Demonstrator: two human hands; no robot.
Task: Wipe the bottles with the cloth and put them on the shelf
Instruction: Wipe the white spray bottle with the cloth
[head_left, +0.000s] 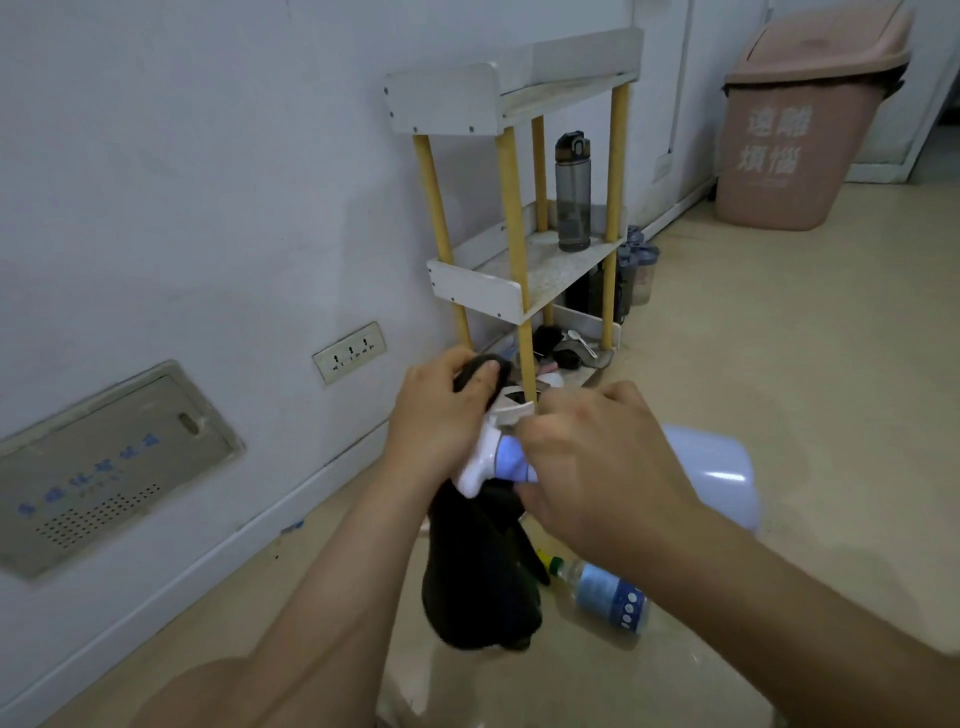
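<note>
My left hand (441, 410) grips a black cloth (480, 566) and presses it against the white trigger head of a pale lavender spray bottle (714, 467). My right hand (597, 467) grips the bottle's neck, with the body sticking out to the right. The cloth's loose end hangs down below both hands. A clear plastic bottle (605, 595) with a blue label lies on its side on the floor under my right forearm. A white shelf (478, 291) with yellow posts stands against the wall ahead; a dark grey water bottle (573, 197) stands upright on its middle tier.
Dark bottles (636, 270) stand on the floor behind the shelf's right side. Small items clutter the bottom tier (566, 348). A pink bin (800, 124) stands at the far right. A wall socket (349, 352) and a grey panel (104, 467) sit low on the left wall.
</note>
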